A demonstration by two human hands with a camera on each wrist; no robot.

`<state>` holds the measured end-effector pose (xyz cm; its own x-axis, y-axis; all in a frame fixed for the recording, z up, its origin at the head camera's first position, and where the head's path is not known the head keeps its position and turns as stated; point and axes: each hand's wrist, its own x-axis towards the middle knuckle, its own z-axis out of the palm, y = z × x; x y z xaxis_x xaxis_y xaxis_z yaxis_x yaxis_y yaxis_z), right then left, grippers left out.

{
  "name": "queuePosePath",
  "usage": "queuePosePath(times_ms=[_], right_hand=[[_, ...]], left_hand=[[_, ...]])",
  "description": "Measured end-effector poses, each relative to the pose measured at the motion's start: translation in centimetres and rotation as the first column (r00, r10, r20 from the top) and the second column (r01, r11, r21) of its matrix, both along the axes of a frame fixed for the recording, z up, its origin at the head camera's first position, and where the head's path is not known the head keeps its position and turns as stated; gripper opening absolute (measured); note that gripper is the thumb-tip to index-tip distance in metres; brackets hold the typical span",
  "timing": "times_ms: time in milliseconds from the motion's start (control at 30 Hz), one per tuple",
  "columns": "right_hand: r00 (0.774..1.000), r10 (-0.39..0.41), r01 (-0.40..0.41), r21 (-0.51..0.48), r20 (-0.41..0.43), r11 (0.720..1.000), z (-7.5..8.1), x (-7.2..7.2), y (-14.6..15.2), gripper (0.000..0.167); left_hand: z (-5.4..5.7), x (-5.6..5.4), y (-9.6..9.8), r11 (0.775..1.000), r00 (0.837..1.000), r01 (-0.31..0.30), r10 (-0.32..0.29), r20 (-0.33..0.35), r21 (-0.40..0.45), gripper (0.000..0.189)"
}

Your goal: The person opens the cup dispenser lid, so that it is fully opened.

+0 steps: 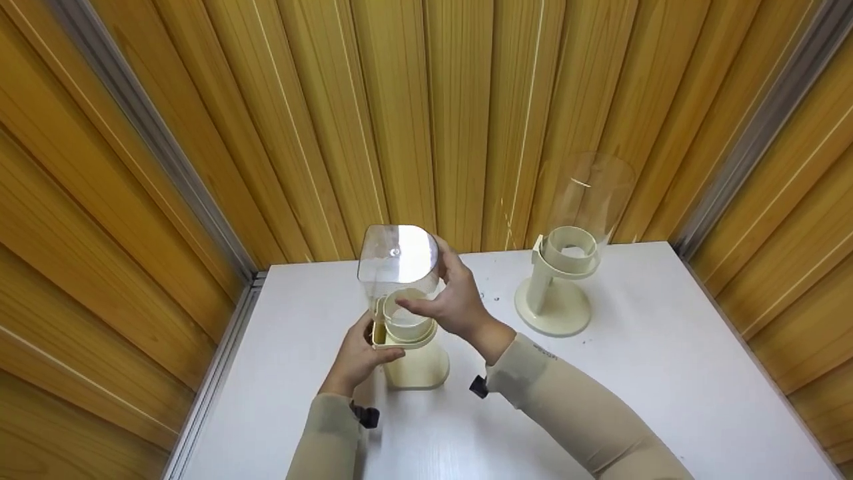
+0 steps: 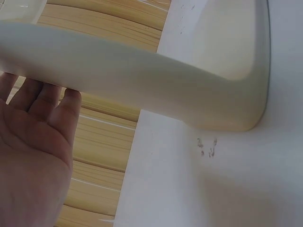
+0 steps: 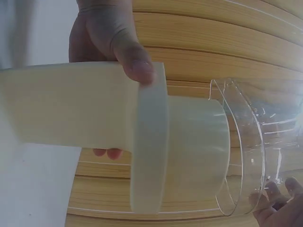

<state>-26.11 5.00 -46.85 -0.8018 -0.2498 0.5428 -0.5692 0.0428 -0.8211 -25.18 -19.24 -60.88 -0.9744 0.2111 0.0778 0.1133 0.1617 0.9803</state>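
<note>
In the head view a cream stand (image 1: 420,370) with a round base stands on the white table. My left hand (image 1: 353,360) grips its upper part just below the ring, thumb at the front. The right wrist view shows that thumb (image 3: 135,64) on the flange beneath the cream collar (image 3: 196,146). My right hand (image 1: 460,300) holds a clear plastic container (image 1: 393,257) from the right, above the stand. The container's rim (image 3: 241,161) overlaps the collar's end in the right wrist view. The stand's post (image 2: 118,78) crosses the left wrist view.
A second cream stand (image 1: 556,317) with a clear cylinder (image 1: 593,193) on top stands at the back right of the white table (image 1: 280,373). Wood-patterned walls (image 1: 460,133) close in behind and on both sides. Small droplet-like marks lie near the second stand.
</note>
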Motion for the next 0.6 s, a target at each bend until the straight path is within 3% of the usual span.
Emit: queuePosePath(times_ms=[233, 433, 600], right_hand=[[0.998, -0.004, 0.006, -0.04, 0.061, 0.999, 1.6, -2.0, 1.0, 0.119], [0.995, 0.068, -0.057, -0.136, 0.078, 0.989, 2.5, -4.0, 1.4, 0.111], [0.99, 0.107, -0.085, -0.225, 0.088, 0.971, 2.2, -5.8, 1.4, 0.11]], left_hand=[[0.0, -0.2, 0.2, 1.0, 1.0, 0.006, -0.005, -0.012, 0.016, 0.131], [0.1, 0.1, 0.4, 1.0, 1.0, -0.024, 0.024, 0.013, 0.004, 0.131], [0.2, 0.5, 0.3, 0.999, 0.999, -0.034, 0.034, 0.014, -0.006, 0.13]])
